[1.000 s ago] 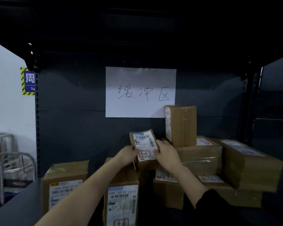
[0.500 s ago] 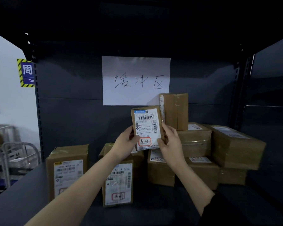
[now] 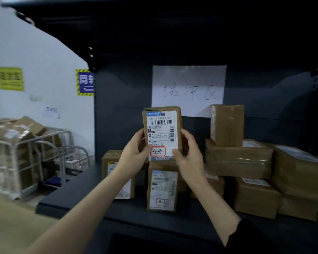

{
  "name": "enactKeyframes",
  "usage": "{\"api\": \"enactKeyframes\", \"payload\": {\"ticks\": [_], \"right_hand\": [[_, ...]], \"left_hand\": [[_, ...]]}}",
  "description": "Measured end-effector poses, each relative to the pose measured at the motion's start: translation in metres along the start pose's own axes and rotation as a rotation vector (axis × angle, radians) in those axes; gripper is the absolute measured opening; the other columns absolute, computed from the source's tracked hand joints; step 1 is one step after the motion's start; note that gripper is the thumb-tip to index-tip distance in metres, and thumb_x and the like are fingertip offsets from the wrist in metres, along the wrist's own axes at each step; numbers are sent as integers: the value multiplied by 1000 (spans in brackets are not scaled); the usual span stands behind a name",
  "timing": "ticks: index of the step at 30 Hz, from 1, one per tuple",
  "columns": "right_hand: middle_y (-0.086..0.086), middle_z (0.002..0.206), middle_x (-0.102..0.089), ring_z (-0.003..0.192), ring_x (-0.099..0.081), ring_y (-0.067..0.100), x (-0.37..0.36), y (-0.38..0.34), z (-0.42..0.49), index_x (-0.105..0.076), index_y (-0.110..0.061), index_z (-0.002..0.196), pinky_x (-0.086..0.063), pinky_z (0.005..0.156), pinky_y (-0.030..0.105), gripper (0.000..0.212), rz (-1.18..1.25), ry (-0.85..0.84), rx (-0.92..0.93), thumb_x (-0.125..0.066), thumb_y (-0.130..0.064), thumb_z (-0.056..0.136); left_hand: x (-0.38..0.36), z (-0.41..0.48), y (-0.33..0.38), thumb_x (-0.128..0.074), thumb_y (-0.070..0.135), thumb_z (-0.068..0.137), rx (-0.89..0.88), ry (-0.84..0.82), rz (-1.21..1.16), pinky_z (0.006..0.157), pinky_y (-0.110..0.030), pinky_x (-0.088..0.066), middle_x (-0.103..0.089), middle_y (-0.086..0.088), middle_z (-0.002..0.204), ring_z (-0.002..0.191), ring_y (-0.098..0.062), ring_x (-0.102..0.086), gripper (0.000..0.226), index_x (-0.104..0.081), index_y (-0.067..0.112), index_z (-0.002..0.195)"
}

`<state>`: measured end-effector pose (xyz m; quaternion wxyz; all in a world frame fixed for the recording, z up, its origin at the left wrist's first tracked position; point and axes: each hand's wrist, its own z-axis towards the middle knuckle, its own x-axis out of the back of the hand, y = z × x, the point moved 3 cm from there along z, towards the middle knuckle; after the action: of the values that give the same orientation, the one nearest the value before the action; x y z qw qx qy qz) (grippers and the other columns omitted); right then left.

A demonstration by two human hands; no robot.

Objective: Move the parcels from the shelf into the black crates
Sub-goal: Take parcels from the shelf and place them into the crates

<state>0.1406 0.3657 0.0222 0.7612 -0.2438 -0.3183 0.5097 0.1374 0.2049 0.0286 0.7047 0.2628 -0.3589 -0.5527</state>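
Observation:
I hold a small brown parcel (image 3: 162, 132) upright in the air in front of the shelf, its white shipping label with a red stamp facing me. My left hand (image 3: 136, 153) grips its left lower edge and my right hand (image 3: 188, 154) grips its right lower edge. Below it on the dark shelf (image 3: 92, 191) stand two upright labelled parcels (image 3: 162, 187). To the right is a stack of larger brown parcels (image 3: 239, 158), topped by a small upright box (image 3: 227, 124). No black crate is in view.
A white paper sign (image 3: 188, 88) with handwriting hangs on the shelf's back panel. Left of the shelf stand metal wire carts (image 3: 26, 160) loaded with cardboard parcels. Yellow and blue signs are stuck on the white wall. Tan floor shows at the lower left.
Both hands lifted the small parcel off the pile, turned its label toward me and drew it back from the shelf. My view pulled back and shifted left, revealing the carts.

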Motion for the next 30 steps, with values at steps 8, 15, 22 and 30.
{"api": "enactKeyframes", "payload": {"ticks": [8,15,22,30], "right_hand": [[-10,122,-43,117,-45,6,-121,-29,-33,-38,-34,126,-38,103,25,52,163,-197,54,-60,-7,88],[-2,133,-46,124,-43,10,-213,-17,-66,-42,-18,136,-34,105,21,51,67,-399,-48,-59,-10,88],[-5,125,-47,110,-39,-2,-251,18,-76,-41,-19,135,-31,94,11,49,22,-458,-216,-56,-9,90],[-3,127,-49,117,-46,4,-272,46,-76,-43,-21,131,-35,87,3,46,-49,-461,-295,-54,-6,89]], "left_hand": [[120,-57,-28,-54,-1,89,65,165,160,91,-26,-51,-62,6,112,104,-2,-60,42,-45,16,127],[187,-93,-85,-56,1,88,261,225,298,83,-30,-54,-66,4,105,98,-12,-63,35,-52,22,116],[197,-86,-150,-59,5,86,424,155,313,93,-41,-52,-66,2,111,108,-16,-60,45,-50,22,127],[185,-77,-186,-54,-2,88,486,141,219,94,-36,-51,-60,6,109,107,-13,-58,53,-42,22,133]]}}
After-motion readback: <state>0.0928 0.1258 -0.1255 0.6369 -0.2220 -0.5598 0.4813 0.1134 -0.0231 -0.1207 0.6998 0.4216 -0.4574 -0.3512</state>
